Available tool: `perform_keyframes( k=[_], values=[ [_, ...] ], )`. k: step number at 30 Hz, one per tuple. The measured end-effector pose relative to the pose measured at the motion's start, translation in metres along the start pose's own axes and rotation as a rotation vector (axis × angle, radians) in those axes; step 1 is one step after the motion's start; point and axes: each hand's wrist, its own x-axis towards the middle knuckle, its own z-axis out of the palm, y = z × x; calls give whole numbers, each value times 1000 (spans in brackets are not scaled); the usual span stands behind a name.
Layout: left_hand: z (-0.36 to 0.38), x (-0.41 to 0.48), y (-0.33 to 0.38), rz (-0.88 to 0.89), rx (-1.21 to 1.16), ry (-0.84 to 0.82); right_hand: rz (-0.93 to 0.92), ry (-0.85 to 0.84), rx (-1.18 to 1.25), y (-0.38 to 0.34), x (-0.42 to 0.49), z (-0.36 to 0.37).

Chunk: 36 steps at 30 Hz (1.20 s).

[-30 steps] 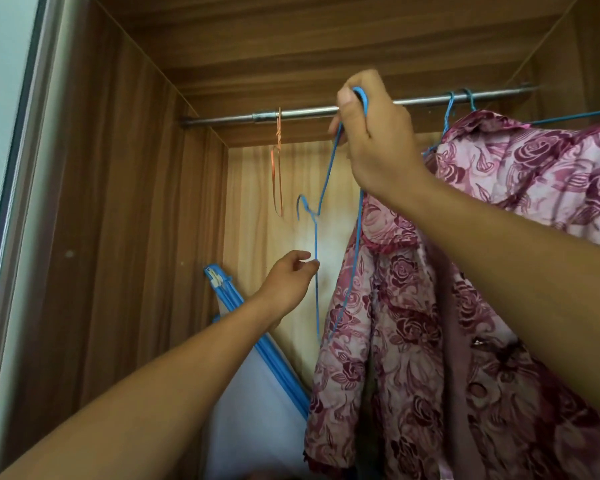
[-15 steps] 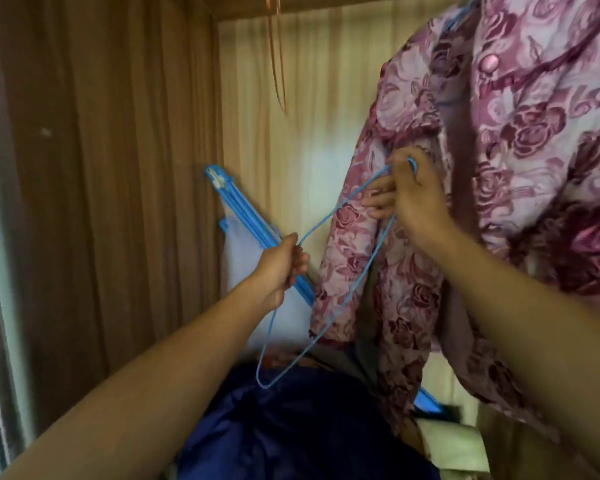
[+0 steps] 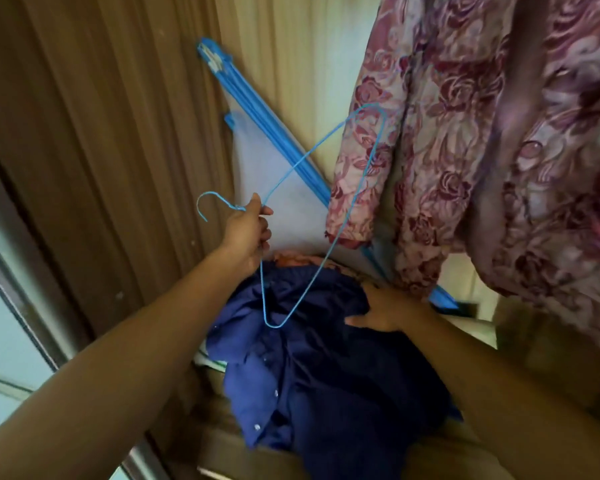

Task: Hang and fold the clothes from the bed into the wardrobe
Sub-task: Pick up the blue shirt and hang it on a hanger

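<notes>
- Nearest us, the navy shirt (image 3: 326, 375) lies bunched low in the wardrobe. The right hand (image 3: 385, 313), which gripped the hanger half a second ago, has dropped onto it, fingers spread flat and gripping nothing.
- Just beyond, the left hand (image 3: 248, 230) alone now holds the blue wire hanger (image 3: 273, 326), fingers pinched round its neck below the hook. The hanger has come off the rail and dangles over the shirt.
- We judge the shirt goes onto this hanger next.
- Farther back, the floral garment (image 3: 499, 168) hangs at right. Behind it leans a blue-framed panel (image 3: 257, 114), perhaps a folded drying net.
</notes>
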Motion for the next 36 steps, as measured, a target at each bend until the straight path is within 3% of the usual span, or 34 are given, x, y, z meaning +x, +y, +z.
perform_keyframes(
  k=[3, 6, 10, 14, 19, 25, 31, 36],
  values=[
    [-4, -6, -3, 29, -130, -17, 123, 166, 21, 13, 2, 29],
    [-6, -7, -2, 52, -181, -23, 166, 245, 238, 8, 12, 23],
    [-10, -4, -5, 81, -141, -28, 114, 515, 310, -4, 25, -5],
    [-16, 0, -10, 161, -73, -38, 29, 655, 309, -14, 25, -43],
    [-14, -3, -2, 227, -207, -62, -34, 579, 680, -27, 26, -100],
    [1, -7, 19, 264, -330, -96, 20, 383, 1092, -48, 13, -136],
    [12, -8, -1, 269, -215, -110, -83, 508, 1271, -68, -3, -162],
    [7, 1, -19, 298, -151, -63, -220, 478, 1451, -74, -23, -192]
  ],
)
